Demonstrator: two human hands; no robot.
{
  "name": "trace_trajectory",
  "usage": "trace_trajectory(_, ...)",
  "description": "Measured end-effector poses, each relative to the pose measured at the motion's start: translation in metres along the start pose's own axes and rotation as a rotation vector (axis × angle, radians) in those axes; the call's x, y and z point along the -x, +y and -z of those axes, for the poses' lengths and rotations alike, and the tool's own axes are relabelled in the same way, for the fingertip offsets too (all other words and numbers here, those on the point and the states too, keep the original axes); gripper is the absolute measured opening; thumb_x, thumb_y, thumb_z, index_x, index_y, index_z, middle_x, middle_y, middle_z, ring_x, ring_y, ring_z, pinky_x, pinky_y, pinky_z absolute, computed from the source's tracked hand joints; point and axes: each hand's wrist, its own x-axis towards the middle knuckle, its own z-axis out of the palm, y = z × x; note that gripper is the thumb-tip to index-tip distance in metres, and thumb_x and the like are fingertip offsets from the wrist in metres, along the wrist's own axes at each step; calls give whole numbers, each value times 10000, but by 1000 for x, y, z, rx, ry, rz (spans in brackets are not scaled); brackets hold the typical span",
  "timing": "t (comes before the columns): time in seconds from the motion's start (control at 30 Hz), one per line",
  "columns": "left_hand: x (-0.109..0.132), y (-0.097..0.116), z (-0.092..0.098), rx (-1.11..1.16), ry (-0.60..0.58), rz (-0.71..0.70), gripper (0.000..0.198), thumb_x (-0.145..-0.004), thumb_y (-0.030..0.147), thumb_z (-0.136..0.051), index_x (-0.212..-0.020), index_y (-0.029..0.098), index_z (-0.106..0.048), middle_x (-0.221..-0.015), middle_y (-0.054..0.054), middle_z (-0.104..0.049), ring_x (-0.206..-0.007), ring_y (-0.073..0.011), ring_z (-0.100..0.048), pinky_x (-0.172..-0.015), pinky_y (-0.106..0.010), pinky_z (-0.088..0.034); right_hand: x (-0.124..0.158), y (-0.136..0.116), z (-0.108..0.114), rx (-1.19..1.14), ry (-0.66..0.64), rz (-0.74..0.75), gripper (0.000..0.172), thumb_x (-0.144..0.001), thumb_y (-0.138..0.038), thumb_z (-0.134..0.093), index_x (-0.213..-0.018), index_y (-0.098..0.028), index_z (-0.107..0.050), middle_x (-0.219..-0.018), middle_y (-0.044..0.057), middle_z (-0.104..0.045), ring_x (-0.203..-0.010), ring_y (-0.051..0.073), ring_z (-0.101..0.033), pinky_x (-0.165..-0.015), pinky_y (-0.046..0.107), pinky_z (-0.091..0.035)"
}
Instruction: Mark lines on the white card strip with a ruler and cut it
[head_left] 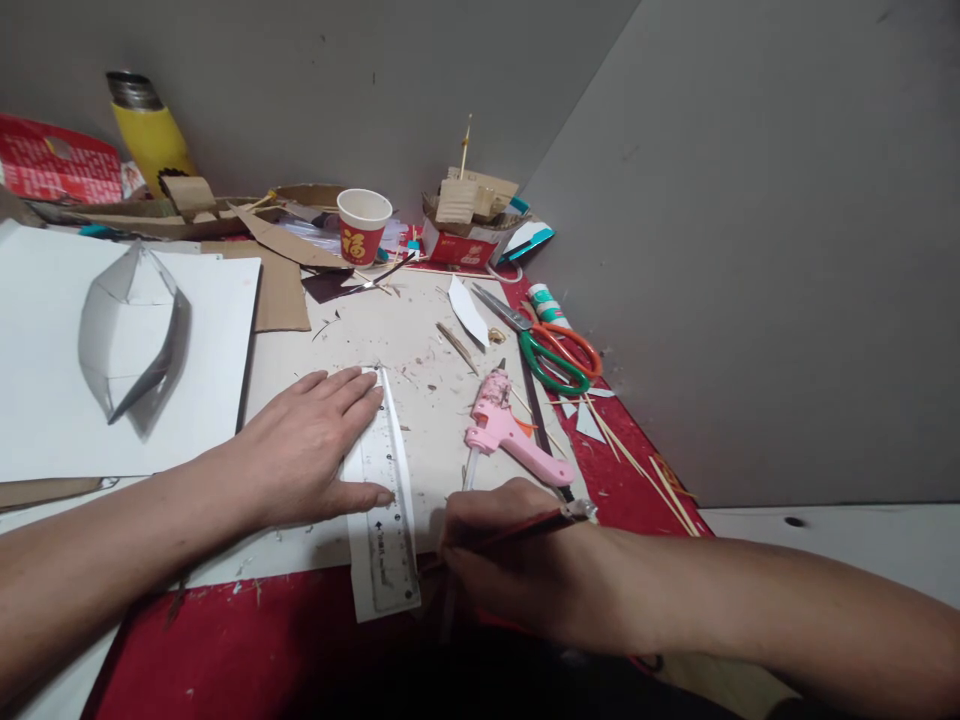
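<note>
My left hand (322,445) lies flat with its fingers stretched out, pressing on a clear plastic ruler (386,560). The ruler rests along a narrow piece of white paper (362,590), which sticks out a little at its sides. In the closed fingers of my right hand (510,560) is a dark red pencil (525,528), just right of the ruler's near end. Its tip is too dark to make out. A pink hot glue gun (506,430) with a glue stick in its back lies just beyond my right hand.
A folded paper boat (131,325) stands on white sheets (217,400) at left. Scissors (555,350), thin wooden sticks (637,460) and paper scraps lie at right. At the back are a red paper cup (364,230), cardboard pieces (281,235), a small box (469,240) and a yellow bottle (154,140).
</note>
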Motion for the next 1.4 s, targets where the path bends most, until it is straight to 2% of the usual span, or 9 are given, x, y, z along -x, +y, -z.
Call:
trace_trajectory(0.27,0,0,1,4,0,-1,933,-751,728,-460,-1423,91,-343,-1506,-205,-309,-1381,-349,-263,-1108,-483,-219,0,-2,-2,-72,-8,-41,190,-853,-61,-458,-830,-148,-625,-731,8,-635,-644,101,-565,-573,185,-474)
trace_trajectory(0.5,0,0,-2,7,8,0,933,-750,710,-485,-1427,85,-340,-1507,-208,-305,-1384,-349,-258,-1108,-477,-208,2,1,-2,-123,-34,-42,188,-858,-62,-456,-872,-125,-633,-818,44,-659,-725,126,-587,-635,223,-487)
trace_trajectory(0.67,0,-1,-4,7,30,-5,930,-745,706,-497,-1422,86,-352,-1499,-205,-325,-1377,-355,-273,-1104,-477,-213,3,3,-1,-181,-25,-12,163,-845,-53,-488,-823,-130,-630,-750,4,-627,-658,85,-541,-600,177,-461)
trace_trajectory(0.8,0,-2,-5,7,50,-15,919,-751,704,-493,-1415,82,-366,-1491,-209,-338,-1371,-358,-287,-1096,-487,-227,3,4,-2,-263,-31,-30,130,-856,-92,-503,-840,-122,-628,-761,18,-627,-649,87,-534,-581,178,-459)
trace_trajectory(1.1,0,-3,-4,-7,57,-19,913,-750,720,-478,-1412,100,-371,-1487,-205,-348,-1365,-352,-302,-1088,-493,-245,4,6,-2,-94,3,-93,113,-841,-111,-511,-746,-131,-570,-631,-29,-523,-557,72,-448,-498,171,-374)
trace_trajectory(1.23,2,-2,-5,2,67,-17,907,-743,721,-487,-1414,123,-367,-1490,-198,-347,-1371,-344,-292,-1092,-481,-234,6,3,-1,-136,74,-120,107,-832,-149,-522,-774,-116,-606,-635,-5,-556,-546,82,-457,-489,194,-382)
trace_trajectory(1.4,3,-3,-6,-3,73,-18,909,-758,718,-467,-1419,104,-360,-1491,-199,-344,-1371,-346,-292,-1095,-488,-229,14,1,6,-337,267,-86,127,-874,-249,-548,-891,-139,-611,-746,46,-663,-659,122,-617,-616,251,-510)
